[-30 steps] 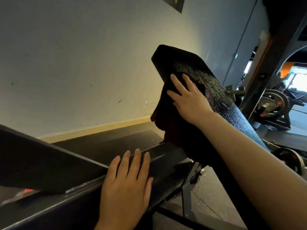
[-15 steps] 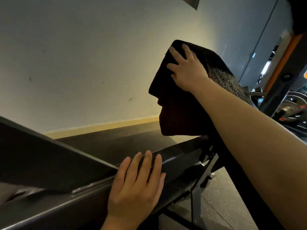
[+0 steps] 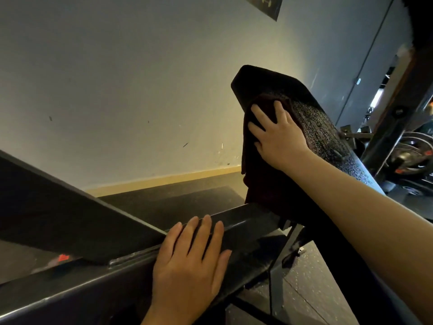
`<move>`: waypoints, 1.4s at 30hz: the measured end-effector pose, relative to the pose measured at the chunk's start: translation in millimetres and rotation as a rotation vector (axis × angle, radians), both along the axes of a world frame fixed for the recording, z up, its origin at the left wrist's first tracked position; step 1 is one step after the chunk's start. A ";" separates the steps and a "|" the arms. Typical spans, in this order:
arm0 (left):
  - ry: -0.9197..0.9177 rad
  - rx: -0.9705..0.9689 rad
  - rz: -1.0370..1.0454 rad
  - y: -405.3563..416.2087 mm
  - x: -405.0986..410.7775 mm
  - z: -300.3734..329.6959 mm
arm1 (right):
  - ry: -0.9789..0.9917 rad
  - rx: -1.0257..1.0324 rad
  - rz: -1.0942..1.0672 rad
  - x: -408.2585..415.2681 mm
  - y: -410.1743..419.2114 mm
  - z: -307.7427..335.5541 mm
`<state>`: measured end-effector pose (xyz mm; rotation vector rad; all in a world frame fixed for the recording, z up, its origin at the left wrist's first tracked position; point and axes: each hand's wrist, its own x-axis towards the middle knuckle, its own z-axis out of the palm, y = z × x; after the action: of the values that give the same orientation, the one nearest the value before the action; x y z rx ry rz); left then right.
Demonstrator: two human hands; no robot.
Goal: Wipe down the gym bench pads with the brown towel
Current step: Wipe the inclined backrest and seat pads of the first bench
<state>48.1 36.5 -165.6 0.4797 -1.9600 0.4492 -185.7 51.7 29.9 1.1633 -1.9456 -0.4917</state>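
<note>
- The brown towel (image 3: 262,174) drapes over the near edge of the tilted bench pad (image 3: 314,123), close to its top end.
- The right hand (image 3: 278,137) presses the towel flat, fingers spread.
- The left hand (image 3: 189,266) rests flat, fingers straight, on the bench's metal frame (image 3: 246,221).

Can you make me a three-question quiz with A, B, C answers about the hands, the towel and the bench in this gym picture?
1. Where is the brown towel?
A. On the floor
B. Draped over the upper part of the bench pad
C. Hanging on the wall

2. How many bare hands show?
A. One
B. Two
C. Three

3. What is the left hand doing?
A. Resting flat on the metal frame bar
B. Gripping the towel
C. Holding a weight plate

Answers:
1 B, the towel hangs down the pad's side under the right hand.
2 B, one hand is on the towel and one on the bar.
3 A, its fingers lie straight across the bar.
</note>
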 end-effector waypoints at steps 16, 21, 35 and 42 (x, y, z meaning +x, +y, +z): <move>-0.039 -0.078 0.045 -11.4 -9.1 1.3 | 0.004 -0.015 -0.015 -10.1 -84.3 56.6; 0.002 -0.161 0.069 -15.6 -10.1 -3.6 | -0.050 -0.029 0.027 -1.8 -37.7 27.4; 0.030 -0.128 -0.015 -14.1 -6.8 -3.3 | -0.397 -0.233 0.199 21.3 126.1 -76.4; 0.020 -0.144 -0.022 -14.2 -10.5 -7.2 | -0.282 -0.266 0.099 15.0 63.0 -43.7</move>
<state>37.6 22.3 -172.7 0.3694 -1.8963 0.5647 -170.7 114.7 -13.8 1.1961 -2.1007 -0.0120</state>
